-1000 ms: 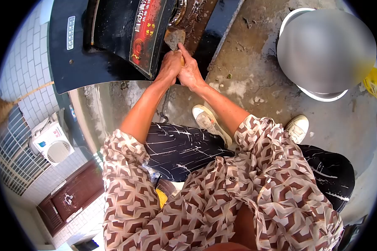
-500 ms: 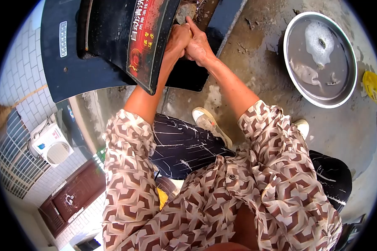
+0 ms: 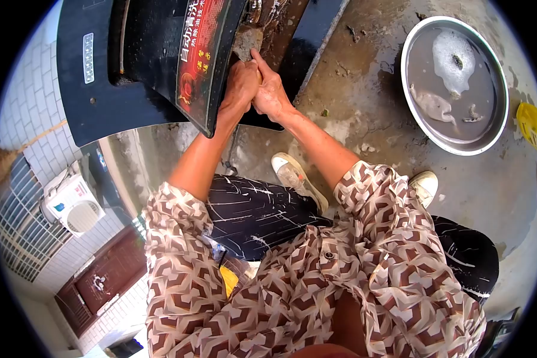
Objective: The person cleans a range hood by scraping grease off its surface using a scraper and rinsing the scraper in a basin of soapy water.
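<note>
A scraper with a flat, dirt-caked blade [image 3: 247, 44] lies against the brown, greasy inside [image 3: 277, 27] of a dark range hood [image 3: 149, 48]. My left hand [image 3: 241, 86] is closed around its handle, close beside the glass panel. Pressed against the left hand, my right hand [image 3: 272, 95] also grips the scraper, its index finger stretched along toward the blade. Most of the handle is hidden by my fingers. A red label [image 3: 200, 53] with Chinese writing runs down the hood's glass panel.
A round metal basin [image 3: 407, 89] of murky grey water, with foam and a soaked cloth [image 3: 432, 106], stands on the wet concrete floor [image 3: 352, 89] at right. Beyond it lies a yellow object [image 3: 530, 122]. My shoe [image 3: 298, 179] is close below the hood.
Both hands have drawn back toward me and slightly left with the scraper, so more of the hood's greasy inside shows. The hood's glass panel appears slightly further left.
</note>
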The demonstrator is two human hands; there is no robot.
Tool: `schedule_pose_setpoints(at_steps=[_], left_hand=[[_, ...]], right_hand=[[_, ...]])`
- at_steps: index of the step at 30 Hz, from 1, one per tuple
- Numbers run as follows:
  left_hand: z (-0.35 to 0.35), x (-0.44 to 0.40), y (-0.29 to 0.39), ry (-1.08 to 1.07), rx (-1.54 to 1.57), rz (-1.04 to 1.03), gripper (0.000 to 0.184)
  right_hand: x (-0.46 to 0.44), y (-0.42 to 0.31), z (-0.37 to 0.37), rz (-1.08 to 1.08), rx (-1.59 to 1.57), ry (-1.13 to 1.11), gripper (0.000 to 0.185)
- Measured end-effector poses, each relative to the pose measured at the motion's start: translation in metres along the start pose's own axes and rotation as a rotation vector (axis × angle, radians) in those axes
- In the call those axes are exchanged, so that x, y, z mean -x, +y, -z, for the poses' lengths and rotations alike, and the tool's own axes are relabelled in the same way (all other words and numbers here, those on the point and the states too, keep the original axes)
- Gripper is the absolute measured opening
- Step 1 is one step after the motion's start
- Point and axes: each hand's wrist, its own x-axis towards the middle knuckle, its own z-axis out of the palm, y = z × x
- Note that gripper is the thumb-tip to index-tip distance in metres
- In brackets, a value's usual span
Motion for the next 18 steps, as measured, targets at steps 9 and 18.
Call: schedule_pose_setpoints(at_steps=[9,18], left_hand=[[-0.012,-0.036,0.026,-0.061,-0.139,-0.038,0.041],[-0.018,-0.010,-0.001,0.004,0.084,-0.086,0.035]], right_hand=[[-0.024,-0.023,0.016,-0.023,0.071,0.024,0.072],[-0.005,-0.014,0.019,-0.054,0.035,-0.059,0.076]])
